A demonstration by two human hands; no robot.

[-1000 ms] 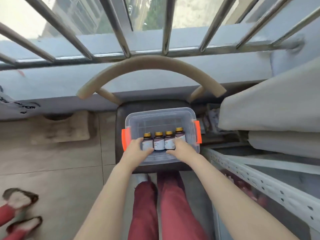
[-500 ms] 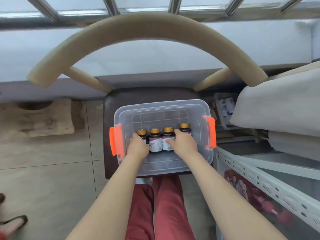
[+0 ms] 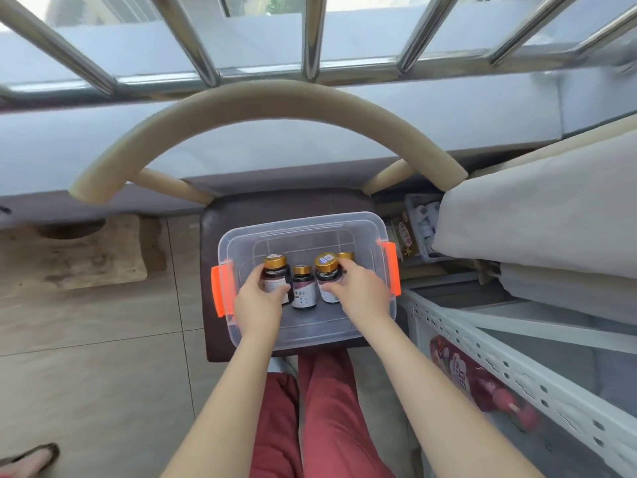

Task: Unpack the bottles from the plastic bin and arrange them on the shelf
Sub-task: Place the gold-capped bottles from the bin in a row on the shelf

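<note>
Within the plastic bin [image 3: 300, 220], my left hand [image 3: 256, 305] gripped the leftmost bottle [image 3: 275, 276], my right hand [image 3: 362, 294] the third bottle [image 3: 327, 270]; straight lifts, I judged, would spare the standing bottle [image 3: 303, 288] between.

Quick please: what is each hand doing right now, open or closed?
Left hand: closed, gripping the leftmost bottle.
Right hand: closed, gripping the third bottle from the left.

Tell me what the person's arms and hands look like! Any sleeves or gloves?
The left arm and right arm are bare, with no sleeves in view. The left hand and right hand wear no gloves, and no rings, watch or bracelet show. Below them are red trousers.
</note>
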